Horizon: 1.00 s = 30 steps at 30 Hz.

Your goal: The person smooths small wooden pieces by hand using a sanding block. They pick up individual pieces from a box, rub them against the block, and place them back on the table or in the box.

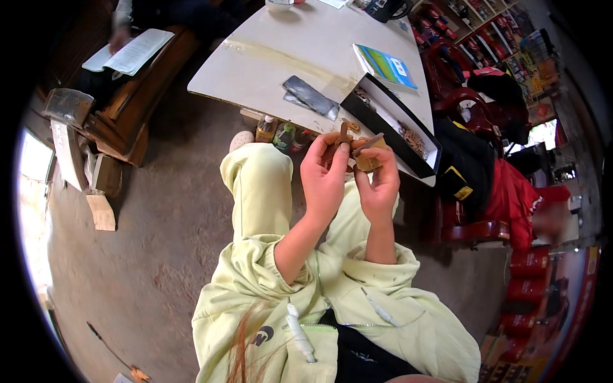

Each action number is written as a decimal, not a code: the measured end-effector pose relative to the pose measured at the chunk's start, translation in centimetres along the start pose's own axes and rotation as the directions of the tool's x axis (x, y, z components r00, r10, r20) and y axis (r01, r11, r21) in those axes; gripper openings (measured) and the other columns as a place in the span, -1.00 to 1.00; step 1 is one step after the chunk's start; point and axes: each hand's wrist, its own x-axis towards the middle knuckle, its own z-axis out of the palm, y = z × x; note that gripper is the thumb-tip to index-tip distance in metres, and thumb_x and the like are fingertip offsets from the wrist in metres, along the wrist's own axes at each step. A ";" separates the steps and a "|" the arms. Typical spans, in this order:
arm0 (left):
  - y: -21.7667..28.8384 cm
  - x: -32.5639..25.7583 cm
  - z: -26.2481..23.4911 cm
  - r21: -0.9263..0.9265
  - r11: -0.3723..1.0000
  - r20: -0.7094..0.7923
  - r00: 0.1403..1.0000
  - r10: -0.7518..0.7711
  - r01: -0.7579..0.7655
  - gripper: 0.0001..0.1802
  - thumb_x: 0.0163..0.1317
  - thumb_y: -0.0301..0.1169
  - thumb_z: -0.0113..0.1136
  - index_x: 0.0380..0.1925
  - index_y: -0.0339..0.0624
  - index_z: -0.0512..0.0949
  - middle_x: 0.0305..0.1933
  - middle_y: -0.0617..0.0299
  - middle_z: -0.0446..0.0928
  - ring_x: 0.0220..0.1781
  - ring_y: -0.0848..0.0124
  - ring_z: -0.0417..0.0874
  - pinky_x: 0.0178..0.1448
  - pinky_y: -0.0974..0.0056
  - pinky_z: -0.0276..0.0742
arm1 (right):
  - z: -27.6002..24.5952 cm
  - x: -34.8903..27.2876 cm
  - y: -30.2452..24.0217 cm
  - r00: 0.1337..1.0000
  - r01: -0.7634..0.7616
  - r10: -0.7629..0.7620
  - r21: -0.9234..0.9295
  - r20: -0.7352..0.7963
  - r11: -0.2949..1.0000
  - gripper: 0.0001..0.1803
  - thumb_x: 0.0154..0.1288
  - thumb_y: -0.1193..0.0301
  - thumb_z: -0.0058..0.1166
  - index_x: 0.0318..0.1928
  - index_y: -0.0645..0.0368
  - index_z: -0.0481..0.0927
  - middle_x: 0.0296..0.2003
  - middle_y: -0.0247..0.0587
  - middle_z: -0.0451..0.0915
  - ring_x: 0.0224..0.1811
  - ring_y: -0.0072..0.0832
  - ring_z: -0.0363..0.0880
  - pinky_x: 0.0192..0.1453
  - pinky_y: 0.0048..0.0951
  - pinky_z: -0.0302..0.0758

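My left hand (322, 179) is closed, thumb against fingers, around a small brown flat piece (344, 132) that sticks up past the fingertips. Close beside it, my right hand (381, 185) pinches a tan, stiff-looking piece (368, 161), like wood or card; its exact kind I cannot make out. Both hands are above my lap at the table's near edge. Just beyond them stands an open black box (389, 108) with a white inside, holding brown bits (412, 137). A small yellowish-brown item (351, 126) lies on the table beside the box.
On the white table (268, 48) lie a dark phone-like slab (311, 94) and a blue-green booklet (389, 66); a dark mug (386, 9) stands behind. Bottles (265, 129) stand under the edge. A person in red (511, 198) is at right; another person's hand (119, 39) rests on an open book (137, 52).
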 end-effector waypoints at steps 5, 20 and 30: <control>-1.1 1.2 -0.6 0.043 0.996 -0.040 0.997 -0.072 0.073 -0.86 0.32 -0.52 0.02 -0.17 -0.34 0.47 -0.24 0.21 0.62 -0.28 0.59 0.58 -0.32 0.50 0.48 | -0.2 0.6 1.6 0.999 -0.005 0.004 0.011 0.042 1.000 -0.64 0.02 0.67 0.03 -0.09 0.23 0.45 -0.04 -0.19 0.46 0.03 -0.42 0.41 0.26 -0.38 0.22; -3.7 2.9 -3.3 0.091 0.958 -0.126 0.958 -0.259 0.271 -0.85 0.34 -0.53 -0.03 -0.15 -0.35 0.45 -0.23 0.14 0.64 -0.34 0.54 0.62 -0.29 0.47 0.53 | 0.8 1.9 5.6 0.851 -0.409 0.521 0.549 -0.058 0.729 -0.50 0.10 0.75 -0.05 0.09 0.22 0.33 -0.08 -0.21 0.45 -0.02 -0.54 0.43 0.13 -0.50 0.39; -5.2 3.0 -3.3 0.202 0.947 -0.140 0.964 -0.224 0.249 -0.83 0.33 -0.52 0.00 -0.13 -0.36 0.47 -0.26 0.15 0.64 -0.33 0.53 0.62 -0.29 0.48 0.49 | 1.3 1.6 5.5 0.887 -0.421 0.459 0.328 -0.047 0.846 -0.36 0.15 0.77 -0.17 0.27 0.23 0.14 0.03 -0.11 0.38 -0.04 -0.53 0.43 0.07 -0.49 0.44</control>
